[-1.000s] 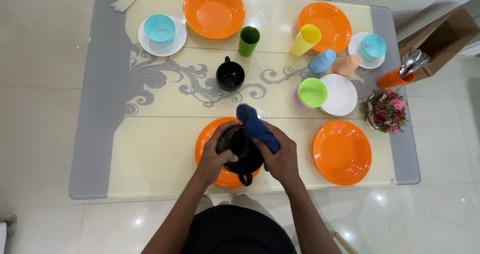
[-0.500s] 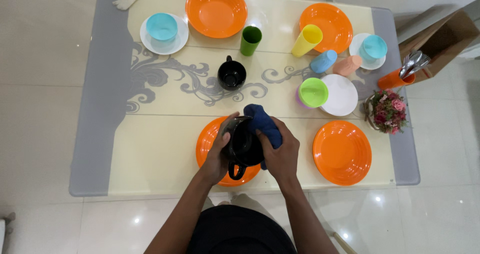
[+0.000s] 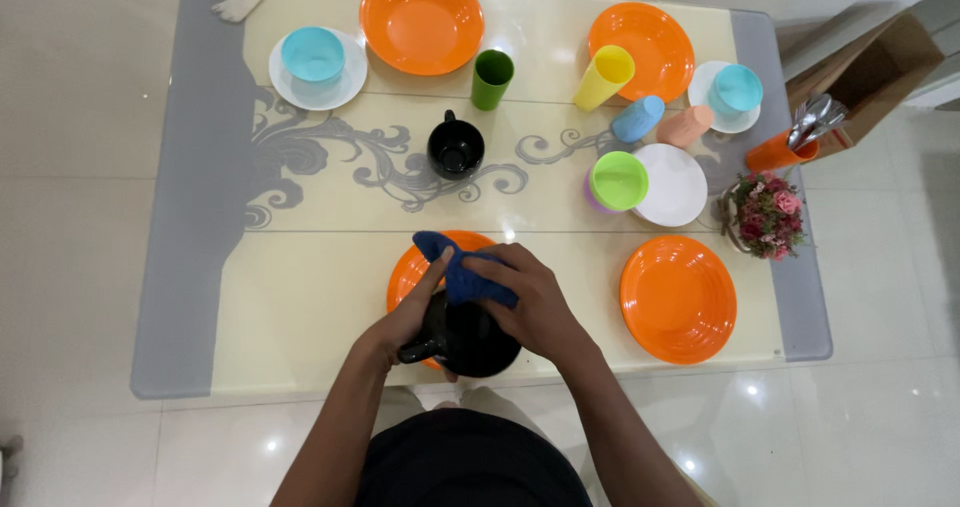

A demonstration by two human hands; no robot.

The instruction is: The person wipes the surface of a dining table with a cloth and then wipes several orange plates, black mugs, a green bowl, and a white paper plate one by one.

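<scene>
Glossy pale tiled floor; cream table; cardboard box beside.

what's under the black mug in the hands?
An orange round plate lies below the black glossy mug; only its left and upper rim shows. A dark blue cloth and both hands cover the rest.

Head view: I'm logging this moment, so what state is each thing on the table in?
Black mug: tilted, held by left hand.
Blue cloth: pressed on the mug by right hand.
Second black mug: upright, empty.
Green cup: upright.
Yellow cup: tilted on an orange plate.
Light blue cup: lying on its side.
</scene>
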